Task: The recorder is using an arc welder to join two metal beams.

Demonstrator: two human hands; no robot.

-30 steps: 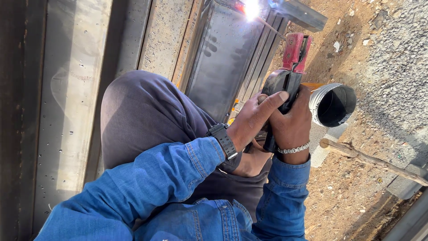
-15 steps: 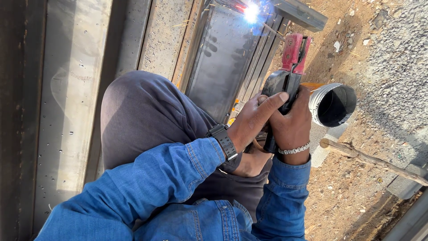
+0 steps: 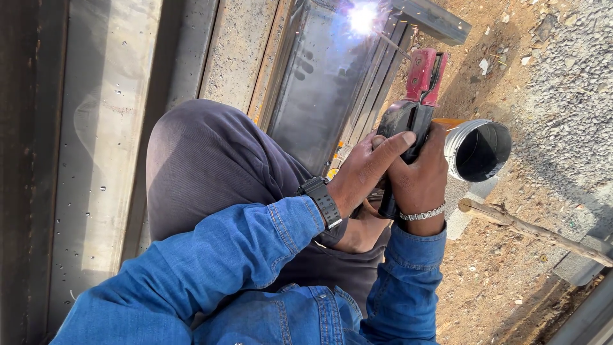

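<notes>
Electrode holder (image 3: 415, 102), red jaws on a black handle, sits at about 1 o'clock from frame centre, tip aimed up toward 12.

Head view:
- Right hand (image 3: 418, 176) clenched round the black handle; silver bracelet (image 3: 422, 213) at the wrist.
- Left hand (image 3: 367, 169) laid over the right, index finger stretched along the handle, steadying. Its grip closes on the same handle. Black wristwatch (image 3: 319, 199) on that wrist.
- Thin welding rod (image 3: 391, 45) runs from the red jaws toward 11 o'clock and ends in a bright white arc (image 3: 363, 18) at the top edge.
- Arc sits on a dark steel frame (image 3: 325, 89), a flat panel with ribbed bars just beside it. The joint itself is washed out by glare; bead length cannot be read.
- Pale steel channels (image 3: 96, 160) lie at 9 o'clock, spotted with small dark specks.
- Open metal can (image 3: 479, 150) at 3 o'clock, just beside the right hand; a rough stick (image 3: 530, 230) lies on the dirt ground (image 3: 504, 287) at 4 o'clock. Gravel (image 3: 568, 83) at 2 o'clock.
- Bent knee in dark trousers (image 3: 204, 166) at centre; blue denim sleeves (image 3: 223, 262) below.

Judgement: weld is in progress, arc live. How much seam is finished or left cannot be told.
</notes>
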